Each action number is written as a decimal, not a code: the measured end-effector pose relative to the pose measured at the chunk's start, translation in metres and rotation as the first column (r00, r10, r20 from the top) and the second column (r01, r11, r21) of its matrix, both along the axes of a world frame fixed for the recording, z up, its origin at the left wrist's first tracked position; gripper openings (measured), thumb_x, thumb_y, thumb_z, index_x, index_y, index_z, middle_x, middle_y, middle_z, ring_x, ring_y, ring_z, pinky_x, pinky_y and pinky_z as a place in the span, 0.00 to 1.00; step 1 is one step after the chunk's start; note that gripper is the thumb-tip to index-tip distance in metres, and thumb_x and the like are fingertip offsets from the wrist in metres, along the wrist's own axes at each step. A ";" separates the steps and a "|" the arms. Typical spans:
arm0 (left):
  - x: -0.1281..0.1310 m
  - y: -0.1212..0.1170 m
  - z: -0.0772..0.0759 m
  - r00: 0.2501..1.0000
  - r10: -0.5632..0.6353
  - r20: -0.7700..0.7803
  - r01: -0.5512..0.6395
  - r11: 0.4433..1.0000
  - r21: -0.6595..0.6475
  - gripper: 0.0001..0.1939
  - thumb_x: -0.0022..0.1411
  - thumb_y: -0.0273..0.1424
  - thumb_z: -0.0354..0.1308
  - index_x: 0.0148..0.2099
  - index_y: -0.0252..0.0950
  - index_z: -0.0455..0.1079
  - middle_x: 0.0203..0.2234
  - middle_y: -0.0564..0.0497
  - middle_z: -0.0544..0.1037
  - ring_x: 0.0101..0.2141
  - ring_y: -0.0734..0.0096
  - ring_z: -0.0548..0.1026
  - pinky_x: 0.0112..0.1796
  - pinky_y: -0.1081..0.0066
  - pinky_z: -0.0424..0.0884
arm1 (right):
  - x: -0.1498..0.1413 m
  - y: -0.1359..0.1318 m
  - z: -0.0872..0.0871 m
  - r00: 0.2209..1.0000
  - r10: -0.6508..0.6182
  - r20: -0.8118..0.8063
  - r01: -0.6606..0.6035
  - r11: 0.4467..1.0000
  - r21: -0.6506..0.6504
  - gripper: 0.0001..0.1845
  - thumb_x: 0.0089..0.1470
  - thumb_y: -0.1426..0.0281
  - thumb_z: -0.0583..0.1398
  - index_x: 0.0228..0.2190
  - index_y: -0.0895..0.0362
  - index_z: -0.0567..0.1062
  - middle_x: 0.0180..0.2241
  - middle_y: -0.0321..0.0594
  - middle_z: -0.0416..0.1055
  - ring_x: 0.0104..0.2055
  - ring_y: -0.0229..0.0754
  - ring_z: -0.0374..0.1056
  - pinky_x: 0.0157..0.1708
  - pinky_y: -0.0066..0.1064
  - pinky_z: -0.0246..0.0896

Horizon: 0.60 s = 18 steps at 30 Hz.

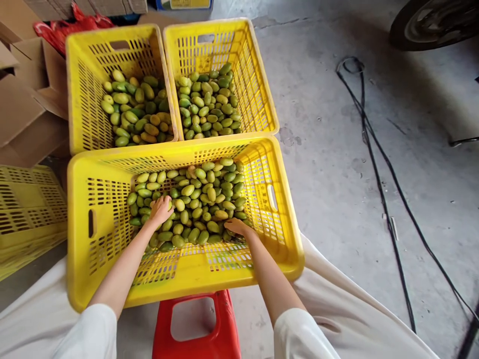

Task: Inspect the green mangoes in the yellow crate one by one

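A large yellow plastic crate (187, 291) stands in front of me, its floor covered with small oval green and yellow-green fruits (194, 235). Both of my hands reach down into it. Toward the left of the pile, my left hand (160, 211) is closed round a yellow-green fruit (169, 204) that shows past its fingertips. My right hand (238, 227) is at the pile's right side, touching the fruits, its fingers bent together and pointing left. Whatever its fingertips hold, if anything, is hidden.
Behind stand two more yellow crates (275, 112) (71, 99) holding similar fruits. A red stool (228, 324) is below the front crate. Cardboard boxes (26, 104) and another yellow crate (30, 199) are at left. A black cable (377, 174) crosses the concrete floor near a wheel (407, 30).
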<state>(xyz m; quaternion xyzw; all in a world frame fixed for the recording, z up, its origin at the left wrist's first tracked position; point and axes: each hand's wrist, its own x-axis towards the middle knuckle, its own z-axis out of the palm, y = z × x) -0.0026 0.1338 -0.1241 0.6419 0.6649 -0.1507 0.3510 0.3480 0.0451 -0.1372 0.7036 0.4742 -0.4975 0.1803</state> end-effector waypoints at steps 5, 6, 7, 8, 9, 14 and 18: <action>-0.016 -0.038 0.018 0.988 0.154 -0.003 -0.154 0.982 -0.113 0.13 0.73 0.33 0.61 0.58 0.42 0.73 0.64 0.35 0.84 0.62 0.39 0.86 0.65 0.48 0.79 | -0.033 0.019 -0.003 0.985 0.143 0.092 -0.164 0.941 0.297 0.14 0.75 0.74 0.61 0.48 0.59 0.89 0.57 0.61 0.85 0.65 0.60 0.78 0.57 0.38 0.71; -0.018 -0.048 0.023 0.983 0.185 0.004 -0.183 0.975 -0.128 0.12 0.73 0.33 0.61 0.57 0.41 0.73 0.65 0.35 0.83 0.62 0.40 0.86 0.64 0.50 0.80 | -0.042 0.025 -0.005 0.982 0.169 0.089 -0.189 0.923 0.336 0.16 0.76 0.75 0.59 0.51 0.59 0.88 0.60 0.61 0.84 0.67 0.58 0.76 0.59 0.37 0.70; -0.020 -0.058 0.028 0.977 0.211 0.018 -0.207 0.969 -0.139 0.12 0.73 0.33 0.62 0.57 0.41 0.73 0.66 0.34 0.83 0.63 0.41 0.86 0.64 0.52 0.80 | -0.052 0.030 -0.008 0.978 0.190 0.087 -0.208 0.909 0.361 0.18 0.77 0.77 0.57 0.53 0.59 0.88 0.60 0.61 0.84 0.67 0.57 0.76 0.60 0.36 0.70; -0.020 -0.069 0.034 0.971 0.234 0.038 -0.226 0.963 -0.147 0.12 0.72 0.32 0.62 0.56 0.41 0.73 0.67 0.34 0.83 0.65 0.42 0.85 0.65 0.53 0.80 | -0.062 0.034 -0.010 0.975 0.201 0.094 -0.221 0.901 0.373 0.19 0.77 0.78 0.56 0.54 0.60 0.87 0.59 0.61 0.84 0.66 0.56 0.77 0.61 0.36 0.70; -0.021 -0.080 0.040 0.965 0.255 0.058 -0.244 0.957 -0.156 0.12 0.71 0.31 0.63 0.55 0.42 0.73 0.66 0.34 0.83 0.67 0.43 0.84 0.66 0.54 0.79 | -0.072 0.037 -0.013 0.973 0.202 0.110 -0.229 0.897 0.377 0.20 0.77 0.79 0.55 0.55 0.61 0.87 0.58 0.62 0.85 0.64 0.57 0.78 0.61 0.38 0.70; -0.010 -0.139 0.072 0.921 0.356 0.160 -0.326 0.927 -0.186 0.15 0.70 0.32 0.63 0.57 0.45 0.72 0.59 0.34 0.88 0.60 0.41 0.88 0.64 0.50 0.80 | -0.103 0.035 -0.021 0.960 0.175 0.220 -0.246 0.902 0.355 0.24 0.80 0.76 0.54 0.68 0.66 0.80 0.66 0.70 0.79 0.59 0.59 0.80 0.57 0.43 0.73; 0.008 -0.183 0.092 0.895 0.380 0.232 -0.365 0.925 -0.109 0.18 0.72 0.39 0.62 0.62 0.49 0.73 0.59 0.36 0.88 0.58 0.36 0.88 0.61 0.44 0.82 | -0.104 0.038 -0.024 0.944 0.188 0.271 -0.273 0.907 0.320 0.27 0.78 0.80 0.54 0.69 0.61 0.81 0.68 0.68 0.78 0.57 0.57 0.83 0.53 0.41 0.75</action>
